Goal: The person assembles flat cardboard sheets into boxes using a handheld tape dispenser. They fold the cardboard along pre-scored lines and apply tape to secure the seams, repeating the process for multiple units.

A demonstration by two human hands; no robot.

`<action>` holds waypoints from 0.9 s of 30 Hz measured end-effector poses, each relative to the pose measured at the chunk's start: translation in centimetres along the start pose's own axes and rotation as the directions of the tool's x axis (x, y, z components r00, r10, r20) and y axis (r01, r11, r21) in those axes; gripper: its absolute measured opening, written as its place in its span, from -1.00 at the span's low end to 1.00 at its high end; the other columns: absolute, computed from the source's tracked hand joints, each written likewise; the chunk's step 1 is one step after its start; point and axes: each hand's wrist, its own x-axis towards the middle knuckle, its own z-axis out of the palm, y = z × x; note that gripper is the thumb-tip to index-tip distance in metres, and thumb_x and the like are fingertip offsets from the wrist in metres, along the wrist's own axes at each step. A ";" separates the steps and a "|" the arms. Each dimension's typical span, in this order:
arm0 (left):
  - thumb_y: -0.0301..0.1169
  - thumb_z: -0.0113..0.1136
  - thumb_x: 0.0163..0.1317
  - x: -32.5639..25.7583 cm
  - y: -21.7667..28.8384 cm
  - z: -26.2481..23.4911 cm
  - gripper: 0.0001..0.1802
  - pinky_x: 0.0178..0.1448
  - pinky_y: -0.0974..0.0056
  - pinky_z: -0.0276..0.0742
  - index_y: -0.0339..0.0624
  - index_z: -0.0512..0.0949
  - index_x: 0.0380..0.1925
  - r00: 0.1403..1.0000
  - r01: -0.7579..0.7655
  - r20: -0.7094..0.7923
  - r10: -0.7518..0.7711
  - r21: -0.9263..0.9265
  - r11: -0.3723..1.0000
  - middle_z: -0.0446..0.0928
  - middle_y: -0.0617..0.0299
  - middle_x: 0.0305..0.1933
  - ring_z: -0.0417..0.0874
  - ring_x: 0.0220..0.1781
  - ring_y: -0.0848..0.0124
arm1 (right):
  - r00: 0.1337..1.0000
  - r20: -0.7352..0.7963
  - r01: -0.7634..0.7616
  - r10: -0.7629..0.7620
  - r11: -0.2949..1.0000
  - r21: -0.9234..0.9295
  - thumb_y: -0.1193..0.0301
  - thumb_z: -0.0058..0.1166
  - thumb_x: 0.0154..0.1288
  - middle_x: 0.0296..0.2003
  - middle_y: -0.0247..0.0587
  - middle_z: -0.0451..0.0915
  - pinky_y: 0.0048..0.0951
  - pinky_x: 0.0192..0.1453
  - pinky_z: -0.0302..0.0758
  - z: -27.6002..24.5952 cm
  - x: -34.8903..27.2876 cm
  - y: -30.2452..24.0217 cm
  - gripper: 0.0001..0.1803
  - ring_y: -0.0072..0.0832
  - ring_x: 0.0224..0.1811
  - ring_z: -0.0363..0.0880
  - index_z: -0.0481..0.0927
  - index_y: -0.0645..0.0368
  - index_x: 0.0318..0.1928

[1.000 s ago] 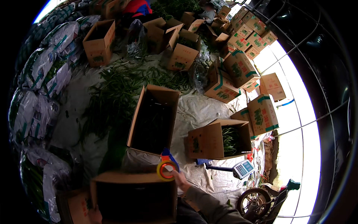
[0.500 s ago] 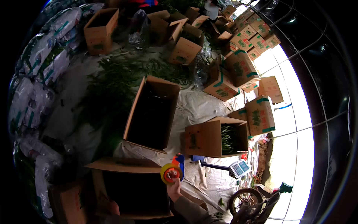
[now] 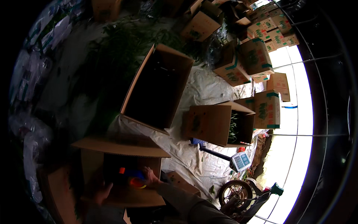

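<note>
A cardboard box [image 3: 123,145] stands in front of me at the lower left, its far flap raised and its near flap slanting across the near side. My right hand [image 3: 150,176] is closed around a tape dispenser [image 3: 131,175] with blue and orange parts and a yellow-red roll. It hangs over the dark opening of the box, partly in shadow. My left hand [image 3: 102,192] rests at the left end of the near flap, thumb apart from the fingers. Shadow hides part of its fingers.
An open-topped box [image 3: 181,71] stands beyond, and a box [image 3: 209,125] holding long green vegetables lies to the right. Nearby are a scale with a keypad [image 3: 241,161] and a motorbike wheel [image 3: 235,196]. Bagged bundles [image 3: 33,82] line the left; stacked boxes [image 3: 266,108] line the right.
My right hand has carried the tape dispenser left and down over the near box. My left hand has moved up and left along the box. The near flap now slants across it. The view has shifted.
</note>
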 end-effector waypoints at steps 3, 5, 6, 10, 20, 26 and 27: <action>0.32 0.22 0.10 -4.5 -3.2 -4.7 0.11 0.65 -0.13 -0.14 -0.22 0.20 0.48 0.910 -0.404 0.201 0.363 0.230 0.885 0.13 -0.22 0.55 0.00 0.63 -0.09 | 0.978 0.189 0.097 -0.091 0.995 -0.025 0.06 0.48 0.00 -0.09 0.17 0.61 0.02 0.02 0.54 -0.1 2.0 0.4 -0.25 0.13 -0.12 0.60 0.54 0.27 0.10; 0.39 0.21 0.07 -6.2 -5.2 -5.8 0.13 0.64 -0.20 -0.14 -0.23 0.27 0.44 0.746 -0.662 0.328 0.579 0.452 0.598 0.22 -0.19 0.50 0.07 0.60 -0.11 | 0.944 0.329 -0.038 0.011 0.996 0.075 0.13 0.46 0.03 -0.16 0.15 0.64 -0.06 -0.01 0.58 -0.8 2.4 0.1 -0.33 0.01 -0.13 0.64 0.56 0.27 0.08; 0.40 0.20 0.05 -6.1 -4.2 -6.2 0.12 0.64 -0.20 -0.12 -0.21 0.29 0.42 0.712 -0.690 0.368 0.598 0.526 0.498 0.29 -0.19 0.45 0.11 0.58 -0.12 | 0.906 0.397 -0.244 0.149 0.948 0.201 0.17 0.44 0.04 -0.18 0.15 0.65 -0.13 -0.01 0.60 -1.1 2.2 0.4 -0.36 -0.07 -0.10 0.67 0.57 0.27 0.08; 0.21 0.27 0.05 -1.4 -3.1 -7.7 -0.11 0.60 -0.27 0.01 -0.19 0.51 0.26 0.505 -0.702 0.248 0.827 0.675 0.226 0.54 -0.08 0.25 0.35 0.46 -0.07 | 0.580 0.703 -0.777 0.411 0.539 0.326 0.23 0.32 0.17 -0.04 0.01 0.66 -0.27 0.16 0.58 -4.1 4.6 -0.6 -0.34 -0.25 0.10 0.63 0.48 0.32 0.22; 0.20 -0.12 0.43 10.5 -2.7 -4.2 -0.18 0.41 -0.32 0.25 -0.27 0.25 0.40 0.529 -0.055 -0.728 0.435 0.483 0.874 -0.07 -0.25 0.58 0.15 0.54 -0.14 | 0.936 0.189 -0.350 0.297 0.840 0.415 -0.46 0.20 0.03 0.24 0.05 0.52 -0.16 0.34 0.47 -18.7 10.7 -15.3 0.22 -0.17 0.23 0.57 0.39 0.43 0.34; 0.05 -0.37 0.55 12.4 -4.8 -0.7 -0.26 -0.09 -0.05 0.62 -0.40 0.65 -0.15 0.004 -0.097 -0.977 -0.213 -0.213 0.972 0.68 -0.16 -0.31 0.70 -0.26 -0.15 | 0.803 0.554 -0.516 0.220 0.723 0.461 -0.33 0.30 -0.02 0.32 0.06 0.44 -0.18 0.42 0.41 -12.1 19.1 -11.6 0.25 -0.21 0.29 0.51 0.24 0.43 0.42; 0.04 -0.40 0.56 12.3 -4.8 -0.7 -0.25 -0.08 -0.05 0.62 -0.40 0.66 -0.16 0.027 -0.105 -0.969 -0.246 -0.248 0.963 0.68 -0.15 -0.28 0.70 -0.25 -0.14 | 0.680 0.702 -0.604 0.212 0.705 0.372 -0.28 0.30 -0.02 0.33 0.07 0.44 -0.20 0.43 0.40 -11.7 18.3 -8.3 0.22 -0.23 0.30 0.51 0.26 0.45 0.40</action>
